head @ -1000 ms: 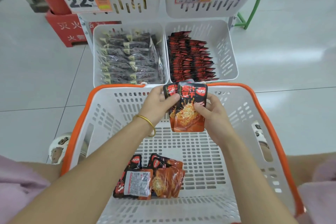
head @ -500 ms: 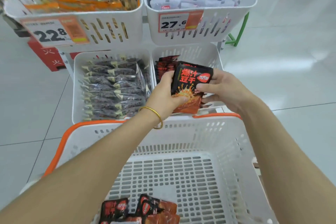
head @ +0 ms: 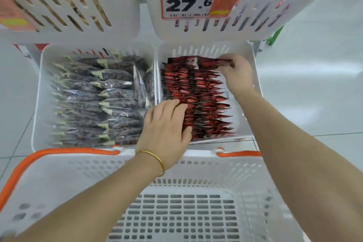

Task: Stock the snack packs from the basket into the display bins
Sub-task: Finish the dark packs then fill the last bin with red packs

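Head cam: L hand (head: 167,129) lies on the front-left end of the red snack packs (head: 198,102), fingers near straight and close together, pressing on the pack tops, thumb against the row's side. R hand (head: 236,73) is at the far end, fingertips pinching the rearmost pack (head: 214,63). The packs stand on edge in a row in the lower-right bin (head: 196,50). The lower-left bin (head: 42,94) holds dark packs (head: 94,100). The basket (head: 78,173), white w/ orange handles, sits just in front of the bins. A 27.6 price tag (head: 188,0) is on the upper bin. Gold bangle (head: 155,158) on the L wrist.
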`<state>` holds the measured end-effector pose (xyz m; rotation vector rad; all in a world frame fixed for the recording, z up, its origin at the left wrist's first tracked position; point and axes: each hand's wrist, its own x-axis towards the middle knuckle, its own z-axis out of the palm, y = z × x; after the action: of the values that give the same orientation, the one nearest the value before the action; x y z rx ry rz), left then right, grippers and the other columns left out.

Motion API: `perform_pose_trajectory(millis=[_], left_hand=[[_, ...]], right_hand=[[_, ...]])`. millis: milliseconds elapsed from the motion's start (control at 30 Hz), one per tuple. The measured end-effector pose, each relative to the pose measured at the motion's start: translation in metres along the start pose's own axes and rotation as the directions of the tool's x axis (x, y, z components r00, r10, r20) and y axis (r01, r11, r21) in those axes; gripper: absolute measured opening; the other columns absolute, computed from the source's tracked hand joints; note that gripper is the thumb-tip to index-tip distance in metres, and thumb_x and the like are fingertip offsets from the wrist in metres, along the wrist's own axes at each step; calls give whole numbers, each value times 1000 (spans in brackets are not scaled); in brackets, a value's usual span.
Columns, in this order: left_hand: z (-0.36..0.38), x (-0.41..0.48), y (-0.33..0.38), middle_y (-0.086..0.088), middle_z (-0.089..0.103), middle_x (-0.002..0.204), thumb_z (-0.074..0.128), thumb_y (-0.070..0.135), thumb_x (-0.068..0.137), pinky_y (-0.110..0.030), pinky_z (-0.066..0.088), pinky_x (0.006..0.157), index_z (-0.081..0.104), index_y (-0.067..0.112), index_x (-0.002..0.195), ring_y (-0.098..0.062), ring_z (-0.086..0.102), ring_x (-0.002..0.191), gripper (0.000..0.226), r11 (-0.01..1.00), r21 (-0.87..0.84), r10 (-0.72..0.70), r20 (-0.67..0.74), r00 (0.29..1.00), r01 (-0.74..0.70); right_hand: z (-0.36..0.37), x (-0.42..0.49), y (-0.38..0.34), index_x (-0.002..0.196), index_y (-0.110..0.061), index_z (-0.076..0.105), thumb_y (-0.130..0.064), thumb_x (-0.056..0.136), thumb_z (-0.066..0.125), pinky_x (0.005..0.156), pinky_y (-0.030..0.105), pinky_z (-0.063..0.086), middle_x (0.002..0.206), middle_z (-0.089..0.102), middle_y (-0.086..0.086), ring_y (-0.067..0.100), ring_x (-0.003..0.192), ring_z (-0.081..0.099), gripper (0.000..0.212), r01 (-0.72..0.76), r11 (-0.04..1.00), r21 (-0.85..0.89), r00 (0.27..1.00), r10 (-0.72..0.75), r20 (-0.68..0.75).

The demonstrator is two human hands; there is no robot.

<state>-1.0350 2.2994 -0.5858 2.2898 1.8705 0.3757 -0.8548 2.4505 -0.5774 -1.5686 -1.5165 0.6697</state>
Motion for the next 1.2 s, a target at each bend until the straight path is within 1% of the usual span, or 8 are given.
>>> perform_pose_trajectory(millis=[133, 267, 400, 533, 733, 933, 1033, 1200], left_hand=[[5, 1, -3, -6, 48, 135, 28, 44, 86, -46, 30, 107, 48, 14, 131, -26, 39, 128, 58, 999, 34, -8, -13, 1000, 8], [7, 1, -4, -5, 50, 134, 27, 43, 87, -46, 31, 107, 49, 14, 131, -26, 41, 128, 57, 999, 52, -12, -13, 1000, 13], [9, 1, -4, -4, 50, 133, 26, 44, 87, -46, 32, 106, 49, 15, 131, -25, 41, 127, 58, 998, 60, -15, -19, 1000, 16], [9, 2, -6, -3, 47, 136, 21, 45, 87, -43, 27, 109, 45, 15, 134, -23, 36, 130, 61, 998, 65, -15, -6, 1000, 15], [4, 1, -6, -1, 37, 143, 23, 43, 93, -38, 20, 113, 36, 16, 140, -19, 26, 135, 56, 1000, 15, -21, 24, 999, 20], [-7, -1, -3, -2, 46, 136, 48, 20, 92, -39, 27, 109, 49, 16, 129, -21, 36, 128, 37, 985, -168, 24, -131, 991, -46], [-28, -24, 1, -4, 51, 132, 48, 13, 87, -41, 30, 105, 54, 15, 124, -24, 40, 125, 37, 971, -221, 32, -237, 971, -86], [-38, -124, -30, -8, 49, 133, 47, 1, 86, -27, 21, 106, 55, 9, 122, -26, 37, 125, 38, 968, -241, 38, -109, 993, -64]], right_hand=[[20, 18, 5, 124, -13, 50, -10, 92, 48, 85, 26, 38, 111, 55, 2, 23, 110, 53, 32, -153, 988, 14, 945, 142, 296], [28, 21, 4, 130, -17, 40, -29, 96, 45, 94, 29, 33, 125, 46, 1, 17, 112, 45, 37, -173, 978, 116, 955, 138, 263], [33, 27, 9, 123, -11, 45, -35, 98, 38, 95, 36, 39, 111, 52, 3, 22, 106, 51, 35, -106, 991, -80, 957, 124, 264], [26, 24, 0, 136, -8, 35, -35, 101, 36, 101, 30, 31, 135, 45, 10, 25, 125, 43, 44, -107, 985, -134, 911, 151, 384], [-3, -42, -33, 139, -10, 40, -26, 101, 38, 107, 24, 26, 141, 43, 6, 17, 132, 37, 41, -7, 998, -58, 998, 10, 56], [-24, -197, -71, 107, -17, 62, -10, 93, 48, 81, 19, 47, 105, 62, -8, 5, 92, 59, 22, 61, 983, 173, 992, -41, -115], [-12, -261, -60, 95, -29, 60, -8, 95, 47, 70, 23, 50, 97, 65, -5, 7, 75, 64, 25, -140, 958, 249, 990, 135, 36], [34, -328, -5, 124, -15, 53, -13, 98, 45, 79, 41, 52, 115, 62, 10, 27, 94, 61, 27, -320, 900, -298, 734, 434, 523]])
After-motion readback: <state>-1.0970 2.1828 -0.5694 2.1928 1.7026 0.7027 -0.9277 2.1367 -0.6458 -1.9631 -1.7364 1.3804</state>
